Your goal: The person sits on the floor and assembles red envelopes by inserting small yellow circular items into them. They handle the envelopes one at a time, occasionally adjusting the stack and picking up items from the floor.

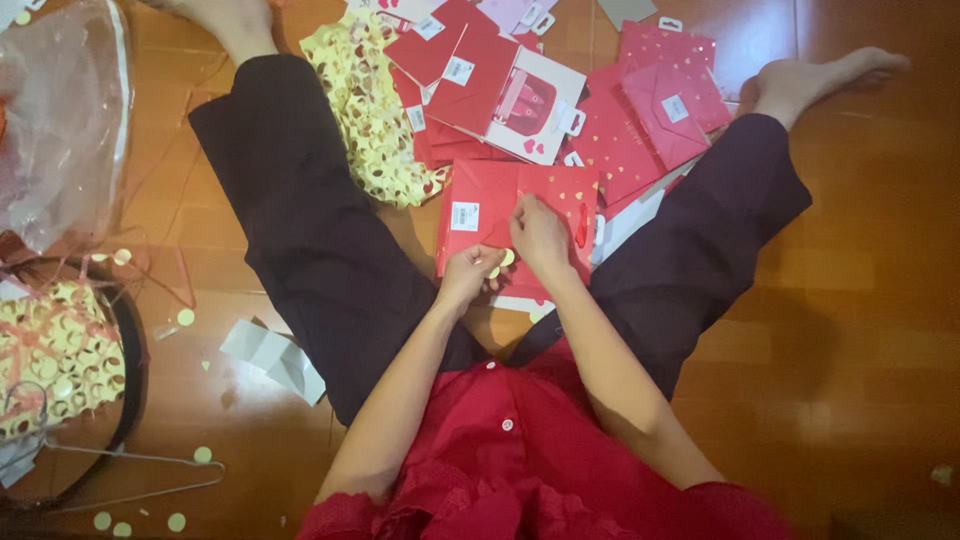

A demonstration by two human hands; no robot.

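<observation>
Seated person, legs spread on a wooden floor [860, 300], working on a flat red gift bag [500, 215] that lies between the knees, at the centre of the view. The bag rests face down on the floor, apparently so both hands can press on it; a white sticker [465, 216] sits at its 9 o'clock edge. The left hand [468, 275], at the bag's 6 o'clock edge, is curled shut, pinching what looks like a small pale round sticker [505, 260]. The right hand [540, 238] lies on the bag's middle, fingers bent and pinching something at the paper; exactly what cannot be told. Both hands touch the bag, nearly meeting. At 12 o'clock, a heap of red and pink bags and envelopes [640, 110], stacked within reach. At 11 o'clock, a yellow punched sheet [370, 110]. At 9 o'clock, a clear plastic bag [60, 120]; at 8 o'clock, a wire hanger [150, 475] and scattered pale paper dots [185, 317].
</observation>
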